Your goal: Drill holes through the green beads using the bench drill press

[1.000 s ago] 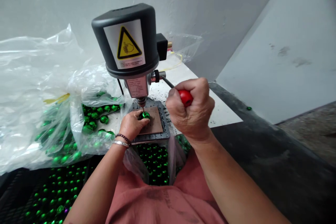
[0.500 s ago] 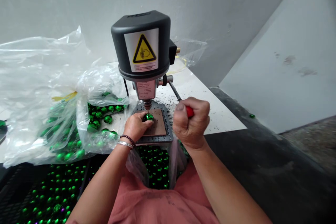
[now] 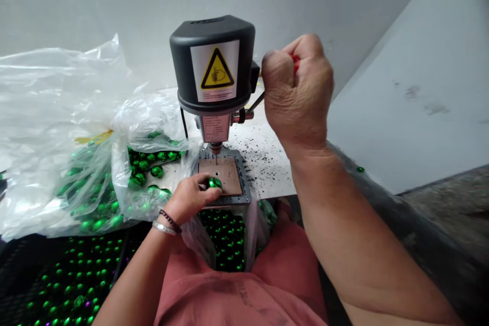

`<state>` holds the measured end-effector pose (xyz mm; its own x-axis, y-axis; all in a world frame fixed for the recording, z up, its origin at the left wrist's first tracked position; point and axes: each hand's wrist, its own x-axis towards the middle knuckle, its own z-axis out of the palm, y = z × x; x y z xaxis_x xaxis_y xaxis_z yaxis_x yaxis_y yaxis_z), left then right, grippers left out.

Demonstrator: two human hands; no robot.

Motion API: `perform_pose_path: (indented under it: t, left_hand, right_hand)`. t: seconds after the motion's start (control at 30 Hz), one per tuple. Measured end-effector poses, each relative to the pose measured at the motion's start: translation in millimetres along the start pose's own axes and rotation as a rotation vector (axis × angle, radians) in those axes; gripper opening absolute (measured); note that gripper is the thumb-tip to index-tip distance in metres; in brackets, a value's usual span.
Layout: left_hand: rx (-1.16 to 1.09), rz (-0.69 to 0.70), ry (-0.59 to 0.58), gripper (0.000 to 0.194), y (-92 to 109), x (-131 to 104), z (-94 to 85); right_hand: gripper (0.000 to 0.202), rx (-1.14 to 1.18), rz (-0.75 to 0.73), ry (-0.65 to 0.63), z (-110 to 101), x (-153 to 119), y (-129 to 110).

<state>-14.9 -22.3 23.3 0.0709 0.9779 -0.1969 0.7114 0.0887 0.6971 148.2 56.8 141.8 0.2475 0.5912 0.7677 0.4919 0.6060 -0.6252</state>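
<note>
Between the thumb and fingers of my left hand (image 3: pixel 193 194) is a shiny green ball (image 3: pixel 214 183), held over the front of a brown board (image 3: pixel 229 175). A hole in the board shows just behind the ball. Above that hole, the thin bit (image 3: pixel 217 159) of a small drill press (image 3: pixel 212 66) points straight down, apart from the ball. My right hand (image 3: pixel 300 89) is closed in a fist around the red knob (image 3: pixel 296 63) of the press's feed lever (image 3: pixel 256 102), raised high beside the motor housing. Most of the knob is hidden by my fingers.
Clear plastic bags (image 3: pixel 95 163) with green balls lie on the white table (image 3: pixel 273 175) at left. Dark shavings (image 3: pixel 252 147) are scattered right of the press. Below the table are a bag of green balls (image 3: pixel 225 239) and a black crate (image 3: pixel 23 275) with more.
My right hand has swung the lever upward, and the bit has risen off the ball. My left hand has drawn the ball towards me, uncovering the hole in the board.
</note>
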Motion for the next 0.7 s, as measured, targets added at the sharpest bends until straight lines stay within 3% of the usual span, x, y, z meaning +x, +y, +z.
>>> perform_pose_path:
  t: [0.07, 0.1, 0.2, 0.3, 0.37, 0.43, 0.57, 0.7]
  left_hand:
    - [-0.057, 0.048, -0.161, 0.034, -3.4, -10.8, -3.0]
    - [-0.101, 0.05, -0.186, 0.037, -5.4, -13.6, -3.1]
    - [-0.356, -0.038, -0.031, 0.045, -9.9, -11.6, -0.3]
    - [-0.873, -0.224, 0.152, 0.046, -8.9, -2.0, 0.6]
    - [-1.207, -0.338, 0.157, 0.047, -5.4, 2.8, -2.2]
    - [-1.391, -0.393, 0.127, 0.042, -1.6, 4.5, -6.1]
    - [-1.471, -0.404, 0.155, 0.015, 1.0, 2.5, -9.7]
    - [-1.431, -0.356, 0.159, 0.02, -2.6, 1.8, -5.0]
  right_hand:
    - [0.022, 0.02, 0.012, 0.006, 0.4, -1.3, 0.0]
    - [0.022, 0.027, 0.016, 0.01, 0.2, -2.5, -0.1]
    - [0.022, 0.037, 0.016, 0.002, -1.6, -4.6, -0.6]
    - [0.023, 0.046, -0.019, -0.012, -3.6, -4.7, -0.5]
    - [0.022, 0.051, -0.05, -0.011, -4.3, -4.8, 0.1]
    - [0.021, 0.059, -0.06, -0.009, -4.3, -5.1, 0.8]
    - [0.02, 0.092, -0.059, -0.012, -4.0, -6.3, 2.0]
    - [0.02, 0.118, -0.056, -0.015, -4.8, -7.3, 3.8]
